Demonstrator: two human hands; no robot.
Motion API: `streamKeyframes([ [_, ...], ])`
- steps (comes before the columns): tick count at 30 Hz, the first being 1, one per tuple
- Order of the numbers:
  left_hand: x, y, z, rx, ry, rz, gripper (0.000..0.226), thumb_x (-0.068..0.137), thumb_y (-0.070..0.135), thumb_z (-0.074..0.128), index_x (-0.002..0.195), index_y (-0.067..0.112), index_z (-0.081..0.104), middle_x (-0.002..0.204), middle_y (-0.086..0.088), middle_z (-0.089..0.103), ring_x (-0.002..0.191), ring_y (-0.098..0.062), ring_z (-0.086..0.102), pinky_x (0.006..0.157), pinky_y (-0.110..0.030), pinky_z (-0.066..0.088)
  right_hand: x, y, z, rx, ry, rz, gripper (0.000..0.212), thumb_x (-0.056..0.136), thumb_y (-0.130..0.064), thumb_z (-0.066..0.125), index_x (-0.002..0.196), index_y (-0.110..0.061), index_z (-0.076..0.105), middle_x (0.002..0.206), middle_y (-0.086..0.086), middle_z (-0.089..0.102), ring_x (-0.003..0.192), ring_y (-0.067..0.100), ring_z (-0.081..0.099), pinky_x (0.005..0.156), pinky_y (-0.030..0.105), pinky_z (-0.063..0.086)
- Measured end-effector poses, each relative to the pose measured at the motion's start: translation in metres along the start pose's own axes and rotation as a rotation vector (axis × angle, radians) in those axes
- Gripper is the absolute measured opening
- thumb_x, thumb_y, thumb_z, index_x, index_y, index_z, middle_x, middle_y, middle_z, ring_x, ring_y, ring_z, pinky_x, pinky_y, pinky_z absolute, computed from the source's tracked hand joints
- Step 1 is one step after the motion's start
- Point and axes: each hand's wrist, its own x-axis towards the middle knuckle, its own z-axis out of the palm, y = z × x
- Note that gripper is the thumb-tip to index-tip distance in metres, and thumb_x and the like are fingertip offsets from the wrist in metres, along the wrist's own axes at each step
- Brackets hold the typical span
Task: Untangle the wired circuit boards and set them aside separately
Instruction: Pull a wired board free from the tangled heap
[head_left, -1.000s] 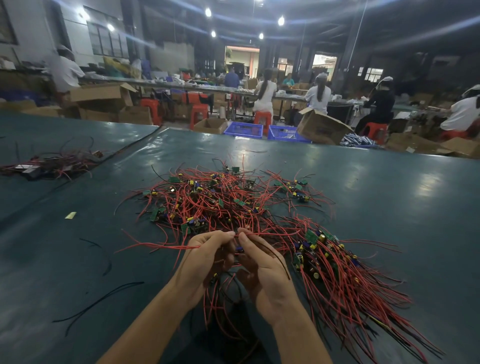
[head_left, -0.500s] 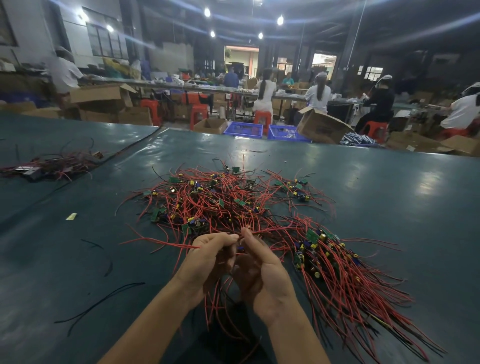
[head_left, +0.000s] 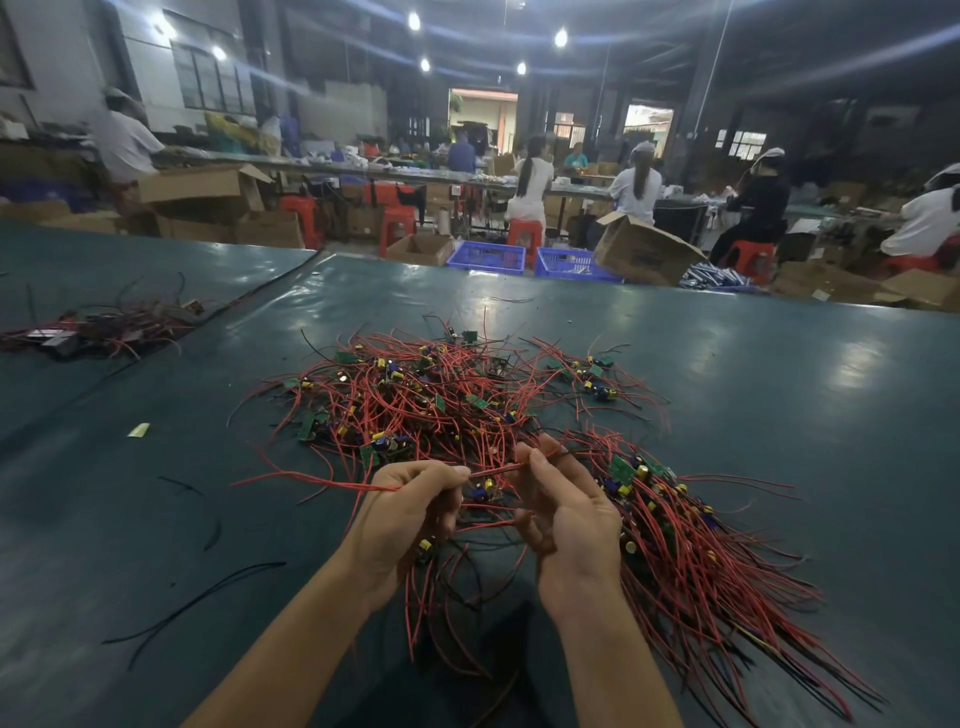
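Nearest the camera, the left hand (head_left: 405, 519) was curled, with thumb and fingertips pinching a red wire (head_left: 493, 470). The right hand (head_left: 571, 514) was likewise curled, gripping the same wire at its other end, so that it ran taut between them. A small circuit board (head_left: 483, 491) with a blue component hung just below that wire, between the two hands, and further red and black leads trailed down towards the wrists.

Just beside the right hand, a bundle (head_left: 675, 530) of boards lay with its red wires running roughly one way towards the near right. Beyond the hands, the tangled pile (head_left: 431, 400) of wired circuit boards rested on the dark green worktop (head_left: 779, 389). A loose black wire (head_left: 197, 603) and a yellow scrap (head_left: 138, 429) lay apart to the left, and a second heap (head_left: 104, 327) sat on the adjoining surface.

Past the far edge stood two blue crates (head_left: 485, 255); their contents could not be told. An open cardboard box (head_left: 421, 248) stood beside them, its interior not visible, and a tilted carton (head_left: 644, 249) stood to their right. Seated workers (head_left: 636, 189) occupied red stools (head_left: 397, 223) at distant benches.
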Motion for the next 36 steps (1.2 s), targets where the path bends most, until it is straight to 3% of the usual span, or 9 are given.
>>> streamKeyframes([
  [3, 0.000, 0.000, 0.001, 0.009, -0.016, -0.006, 0.050, 0.091, 0.007, 0.053, 0.043, 0.018, 0.052, 0.044, -0.002, 0.045, 0.040, -0.012, 0.040, 0.050, -0.025, 0.033, -0.002, -0.004, -0.001, 0.028, 0.006, -0.009, 0.012, 0.089, -0.010, 0.068, 0.089, -0.019, 0.076, 0.089, 0.005, 0.078, 0.067, 0.010, 0.072, 0.041, 0.019, 0.046],
  [8, 0.002, -0.001, -0.002, -0.025, -0.049, -0.008, 0.047, 0.089, 0.009, 0.054, 0.043, 0.018, 0.054, 0.044, -0.001, 0.046, 0.040, -0.011, 0.040, 0.050, -0.025, 0.035, -0.003, -0.010, -0.001, 0.139, -0.046, 0.139, 0.011, 0.093, -0.016, 0.061, 0.099, -0.014, 0.070, 0.083, 0.003, 0.077, 0.063, 0.011, 0.072, 0.037, 0.017, 0.044],
  [15, 0.005, -0.002, -0.009, -0.157, -0.062, -0.084, 0.025, 0.068, 0.023, 0.063, 0.048, 0.013, 0.052, 0.042, 0.000, 0.042, 0.038, -0.011, 0.036, 0.044, -0.022, 0.034, -0.005, -0.012, -0.002, 0.178, -0.097, 0.178, 0.013, 0.091, -0.012, 0.062, 0.102, -0.012, 0.069, 0.082, 0.007, 0.077, 0.061, 0.013, 0.072, 0.037, 0.017, 0.045],
  [20, 0.007, -0.002, -0.015, -0.237, -0.022, -0.176, 0.027, 0.067, 0.025, 0.063, 0.047, 0.015, 0.048, 0.042, 0.000, 0.035, 0.039, -0.012, 0.030, 0.048, -0.024, 0.031, -0.004, -0.014, -0.005, 0.127, -0.110, 0.038, 0.014, 0.068, -0.009, 0.072, 0.077, -0.018, 0.078, 0.089, 0.010, 0.077, 0.071, 0.016, 0.074, 0.042, 0.018, 0.048],
  [26, 0.009, -0.001, -0.018, -0.354, 0.010, -0.217, 0.027, 0.067, 0.023, 0.063, 0.048, 0.013, 0.047, 0.041, 0.002, 0.032, 0.037, -0.010, 0.029, 0.040, -0.020, 0.034, -0.004, -0.015, -0.007, 0.192, -0.207, 0.109, 0.011, 0.069, -0.005, 0.071, 0.072, -0.014, 0.077, 0.087, 0.009, 0.076, 0.069, 0.014, 0.073, 0.045, 0.019, 0.052],
  [32, 0.011, -0.003, -0.020, -0.334, 0.028, -0.289, 0.026, 0.065, 0.031, 0.070, 0.049, 0.014, 0.060, 0.041, 0.003, 0.036, 0.037, -0.010, 0.030, 0.040, -0.020, 0.031, -0.003, -0.016, -0.007, 0.234, -0.193, 0.101, 0.009, 0.066, -0.005, 0.072, 0.072, -0.010, 0.077, 0.082, 0.010, 0.076, 0.063, 0.011, 0.072, 0.047, 0.017, 0.053],
  [36, 0.014, -0.005, -0.023, -0.278, 0.053, -0.322, 0.033, 0.062, 0.041, 0.078, 0.070, 0.009, 0.078, 0.051, 0.001, 0.050, 0.042, -0.009, 0.041, 0.041, -0.021, 0.037, -0.002, -0.015, -0.008, 0.224, -0.167, 0.084, 0.010, 0.065, -0.006, 0.072, 0.073, -0.011, 0.077, 0.082, 0.009, 0.076, 0.063, 0.012, 0.072, 0.047, 0.017, 0.053],
])
